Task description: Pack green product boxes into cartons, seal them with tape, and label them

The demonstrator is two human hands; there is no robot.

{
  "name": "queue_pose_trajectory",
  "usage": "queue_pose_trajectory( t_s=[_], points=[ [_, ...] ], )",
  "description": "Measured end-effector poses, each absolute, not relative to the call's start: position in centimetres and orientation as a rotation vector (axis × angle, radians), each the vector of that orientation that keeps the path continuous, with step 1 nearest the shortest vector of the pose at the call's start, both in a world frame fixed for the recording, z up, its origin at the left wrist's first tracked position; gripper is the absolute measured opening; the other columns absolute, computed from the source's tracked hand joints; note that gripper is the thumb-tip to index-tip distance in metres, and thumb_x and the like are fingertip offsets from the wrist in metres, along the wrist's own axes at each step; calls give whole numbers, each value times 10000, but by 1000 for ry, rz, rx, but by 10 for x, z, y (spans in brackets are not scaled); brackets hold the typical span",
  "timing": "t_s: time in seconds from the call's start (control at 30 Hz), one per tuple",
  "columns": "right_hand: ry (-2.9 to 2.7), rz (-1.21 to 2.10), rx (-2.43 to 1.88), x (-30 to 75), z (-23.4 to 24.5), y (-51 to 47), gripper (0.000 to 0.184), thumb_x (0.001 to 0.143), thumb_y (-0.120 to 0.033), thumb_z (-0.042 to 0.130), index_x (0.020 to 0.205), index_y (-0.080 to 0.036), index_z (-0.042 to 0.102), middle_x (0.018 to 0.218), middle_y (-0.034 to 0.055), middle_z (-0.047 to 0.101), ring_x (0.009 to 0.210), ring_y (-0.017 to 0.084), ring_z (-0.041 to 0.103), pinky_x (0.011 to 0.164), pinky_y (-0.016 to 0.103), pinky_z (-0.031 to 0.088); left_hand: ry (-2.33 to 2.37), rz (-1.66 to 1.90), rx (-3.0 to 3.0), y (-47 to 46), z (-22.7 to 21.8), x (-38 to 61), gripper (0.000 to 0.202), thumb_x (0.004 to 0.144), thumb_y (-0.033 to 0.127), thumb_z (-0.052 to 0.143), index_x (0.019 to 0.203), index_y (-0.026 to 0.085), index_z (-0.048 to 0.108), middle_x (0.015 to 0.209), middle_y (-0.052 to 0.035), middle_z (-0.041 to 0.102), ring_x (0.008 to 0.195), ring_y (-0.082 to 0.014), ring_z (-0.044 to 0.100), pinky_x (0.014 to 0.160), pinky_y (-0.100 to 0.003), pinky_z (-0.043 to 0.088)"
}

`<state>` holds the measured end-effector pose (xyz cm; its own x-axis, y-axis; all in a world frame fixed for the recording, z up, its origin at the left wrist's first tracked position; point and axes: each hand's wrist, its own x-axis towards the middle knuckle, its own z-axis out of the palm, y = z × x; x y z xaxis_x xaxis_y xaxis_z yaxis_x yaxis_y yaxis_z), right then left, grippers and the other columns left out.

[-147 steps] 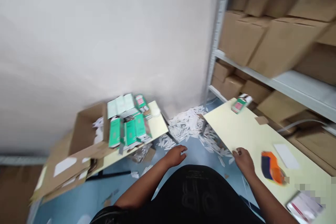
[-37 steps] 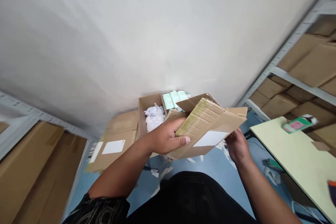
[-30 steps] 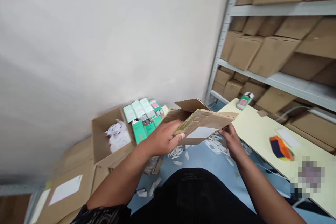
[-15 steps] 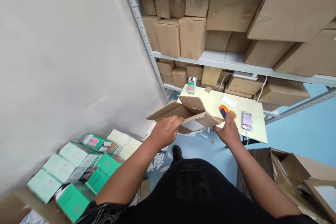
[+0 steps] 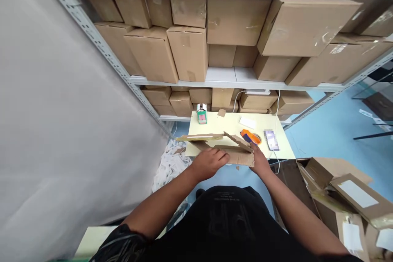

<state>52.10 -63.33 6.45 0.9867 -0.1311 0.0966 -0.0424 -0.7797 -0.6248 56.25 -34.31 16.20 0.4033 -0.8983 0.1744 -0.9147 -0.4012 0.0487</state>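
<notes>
Both my hands hold a small brown cardboard box (image 5: 229, 149) with loose flaps over the near edge of a pale yellow table (image 5: 230, 125). My left hand (image 5: 210, 163) grips its near left side with curled fingers. My right hand (image 5: 259, 159) clasps its right end. An orange tape dispenser (image 5: 250, 136) lies just beyond my right hand. A phone (image 5: 271, 141) rests to the right of it.
A small green and pink carton (image 5: 202, 114) stands at the table's far left. Metal shelves (image 5: 233, 78) packed with brown boxes rise behind. White paper scraps (image 5: 168, 163) litter the blue floor at left. Opened cardboard boxes (image 5: 340, 190) lie at right.
I took up the flat cardboard box from the pile at left, turned right with it in both hands, and now hold it over the yellow table by the shelves.
</notes>
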Motion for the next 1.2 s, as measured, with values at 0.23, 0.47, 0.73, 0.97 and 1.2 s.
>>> queue_pose_trajectory(
  t_s=[0.23, 0.47, 0.73, 0.97, 1.2],
  points=[
    [56, 148, -2230, 536, 57, -649, 377, 796, -292, 684, 1160, -192, 682, 1077, 105, 715, 1007, 287, 673, 856, 402, 558, -1715, 64, 2531, -379, 131, 606, 257, 1012, 150, 475, 1220, 195, 618, 1049, -98, 664, 908, -232, 611, 773, -370, 466],
    [-187, 346, -2113, 564, 65, -701, 556, 747, -240, 669, 1303, -240, 657, 1271, 109, 671, 1071, 293, 653, 890, 423, 557, -1690, -57, 2589, -422, 110, 631, 225, 968, 130, 557, 1163, 196, 648, 999, -80, 674, 932, -233, 618, 821, -376, 459],
    [-106, 268, -2006, 610, 67, -723, 625, 884, -389, 591, 1487, -239, 521, 1421, 115, 612, 1256, 331, 594, 998, 486, 521, -1379, -150, 2550, -435, 123, 628, 235, 939, 236, 633, 1162, 196, 696, 1023, -94, 720, 1041, -253, 642, 1016, -438, 453],
    [57, 52, -2255, 618, 56, -691, 504, 893, -296, 496, 1386, -217, 562, 1307, 126, 675, 1163, 327, 651, 936, 467, 546, -4, 176, 2424, -393, 95, 648, 457, 837, 316, 697, 1268, 193, 606, 1291, -144, 599, 1249, -316, 568, 1105, -533, 439],
    [-131, -252, -2437, 607, 58, -668, 271, 902, -204, 506, 1166, -217, 565, 1215, 138, 663, 1134, 308, 644, 936, 454, 545, -254, -432, 2212, -363, 60, 681, 660, 730, 196, 702, 1373, 181, 555, 1423, -141, 510, 1192, -257, 619, 1036, -397, 510]
  ],
)
